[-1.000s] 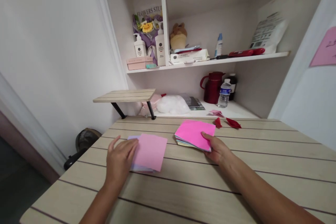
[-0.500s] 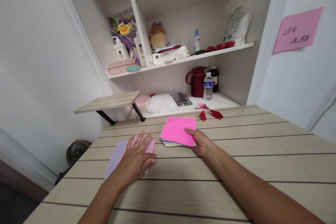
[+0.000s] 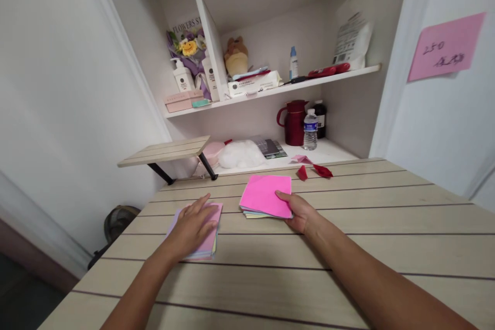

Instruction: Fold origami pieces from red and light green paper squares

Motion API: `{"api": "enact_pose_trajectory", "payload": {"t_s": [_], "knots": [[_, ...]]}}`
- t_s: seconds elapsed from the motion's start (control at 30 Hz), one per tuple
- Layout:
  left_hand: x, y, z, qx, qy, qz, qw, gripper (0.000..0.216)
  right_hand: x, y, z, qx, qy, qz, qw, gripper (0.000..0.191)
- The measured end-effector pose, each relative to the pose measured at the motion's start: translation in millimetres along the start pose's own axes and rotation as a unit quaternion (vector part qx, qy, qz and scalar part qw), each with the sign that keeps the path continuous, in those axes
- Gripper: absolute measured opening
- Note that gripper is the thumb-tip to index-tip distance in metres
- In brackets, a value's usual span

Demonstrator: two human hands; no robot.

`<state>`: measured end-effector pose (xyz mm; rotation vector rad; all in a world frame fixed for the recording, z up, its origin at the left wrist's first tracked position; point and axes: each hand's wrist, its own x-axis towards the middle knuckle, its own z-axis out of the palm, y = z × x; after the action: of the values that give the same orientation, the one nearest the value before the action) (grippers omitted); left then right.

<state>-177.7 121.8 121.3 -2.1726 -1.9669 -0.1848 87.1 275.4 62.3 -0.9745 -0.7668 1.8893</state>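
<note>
Pink stack (image 3: 265, 195): my right fingers (image 3: 284, 197) pinch its corner, thumb on top. My left fingers (image 3: 201, 206) lie spread flat on the small pile (image 3: 212, 241). Mid-sorting, I reckon; next needs just one sheet peeled.

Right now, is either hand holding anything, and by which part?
The right hand pinches the bright pink paper stack at its near right corner; the left hand lies flat on the pale pink stack.

Bare forearms; bare left hand (image 3: 191, 224), right hand (image 3: 299, 212).
</note>
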Motion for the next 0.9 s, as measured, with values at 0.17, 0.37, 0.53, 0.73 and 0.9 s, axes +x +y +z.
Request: {"api": "enact_pose_trajectory", "payload": {"t_s": [0.17,0.37,0.53,0.73,0.9], "knots": [[-42.6,-21.0,3.8,-0.002,0.036,-0.039,0.999,0.043,-18.9,-6.5,13.8,-0.161,0.028,-0.162,0.973,0.028],[-76.8,-21.7,27.2,-0.021,0.011,-0.053,0.998,0.049,-49.1,-6.9,96.2,-0.448,-0.027,-0.387,0.806,0.026],[-85.5,-16.8,46.8,-0.036,0.028,-0.083,0.996,0.059,-71.0,39.8,182.7,-0.609,-0.131,-0.488,0.611,0.040],[-91.7,-16.1,53.7,-0.081,0.085,-0.081,0.990,0.022,-77.2,114.1,202.3,-0.741,-0.185,-0.464,0.449,0.037],[-101.8,-20.2,49.8,-0.136,0.215,-0.110,0.961,0.012,-74.2,119.3,195.9,-0.773,-0.192,-0.439,0.415,0.043]]}}
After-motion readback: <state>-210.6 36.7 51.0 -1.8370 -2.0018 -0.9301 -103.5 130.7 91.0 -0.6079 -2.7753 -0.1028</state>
